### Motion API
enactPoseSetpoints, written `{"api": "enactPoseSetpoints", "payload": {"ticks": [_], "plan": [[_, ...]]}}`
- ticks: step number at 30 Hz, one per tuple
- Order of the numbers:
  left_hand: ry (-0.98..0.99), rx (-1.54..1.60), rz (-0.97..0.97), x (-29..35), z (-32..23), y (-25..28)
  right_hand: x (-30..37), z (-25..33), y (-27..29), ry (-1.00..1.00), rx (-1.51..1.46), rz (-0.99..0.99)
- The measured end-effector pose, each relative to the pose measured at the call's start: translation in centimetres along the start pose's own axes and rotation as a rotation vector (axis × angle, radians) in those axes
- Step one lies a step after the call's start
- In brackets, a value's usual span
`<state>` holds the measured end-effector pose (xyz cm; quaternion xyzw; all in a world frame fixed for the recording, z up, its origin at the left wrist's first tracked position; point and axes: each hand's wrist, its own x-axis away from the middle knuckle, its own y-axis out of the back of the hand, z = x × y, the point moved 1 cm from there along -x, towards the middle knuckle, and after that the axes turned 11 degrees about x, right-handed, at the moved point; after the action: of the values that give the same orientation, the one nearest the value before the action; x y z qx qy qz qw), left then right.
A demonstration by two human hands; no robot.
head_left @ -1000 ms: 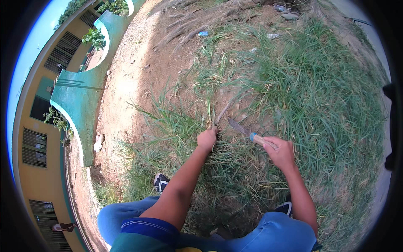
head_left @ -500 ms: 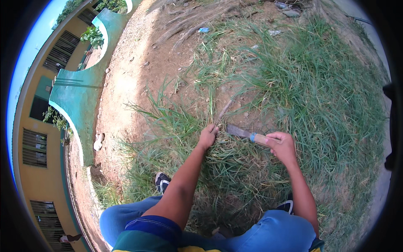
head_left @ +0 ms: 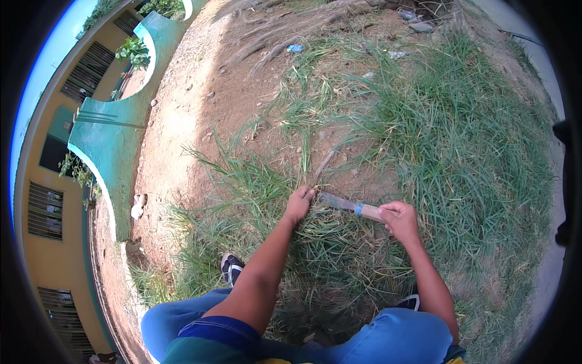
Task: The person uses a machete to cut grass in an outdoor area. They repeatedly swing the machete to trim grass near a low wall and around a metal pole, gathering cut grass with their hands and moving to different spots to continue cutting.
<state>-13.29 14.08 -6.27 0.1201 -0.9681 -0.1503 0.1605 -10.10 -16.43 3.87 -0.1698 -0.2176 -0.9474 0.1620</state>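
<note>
Head view looks down on a person crouched over a grassy patch beside bare reddish dirt. Left hand (head_left: 299,205) is clenched around a tuft of grass (head_left: 267,182), its fingers bunching the blades at their base, apparently to pull them taut for the blade. Right hand (head_left: 400,221) grips the pale handle of a knife (head_left: 348,205), fingers wrapped shut around it. The knife lies nearly level just above the ground, its tip pointing left and almost touching the left hand's knuckles. Cut dry grass (head_left: 339,249) lies near, between the forearms; a green wall (head_left: 112,158) curves at far left.
</note>
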Motion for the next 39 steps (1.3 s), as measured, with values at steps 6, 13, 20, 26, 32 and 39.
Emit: {"api": "enactPoseSetpoints", "payload": {"ticks": [6,13,20,26,32,39], "plan": [[0.028,-0.053,-0.004,0.5,0.5,1.0,3.6,6.3,0.9,0.297,0.258,-0.040],[0.026,0.043,0.019,0.7,-0.4,0.3,1.6,2.2,5.8,-0.213,-0.175,0.075],[-0.034,-0.005,-0.015,0.5,-0.7,0.5,3.8,1.3,-2.6,0.327,0.208,-0.207],[0.019,0.033,0.001,0.0,1.3,2.2,5.5,6.4,6.1,-0.024,0.013,-0.036],[0.000,0.076,0.080,0.2,-0.5,-0.5,1.9,1.8,1.3,0.045,0.206,-0.191],[-0.119,-0.208,-0.077,1.6,-0.2,1.4,5.0,8.3,-0.3,0.406,0.524,-0.109]]}}
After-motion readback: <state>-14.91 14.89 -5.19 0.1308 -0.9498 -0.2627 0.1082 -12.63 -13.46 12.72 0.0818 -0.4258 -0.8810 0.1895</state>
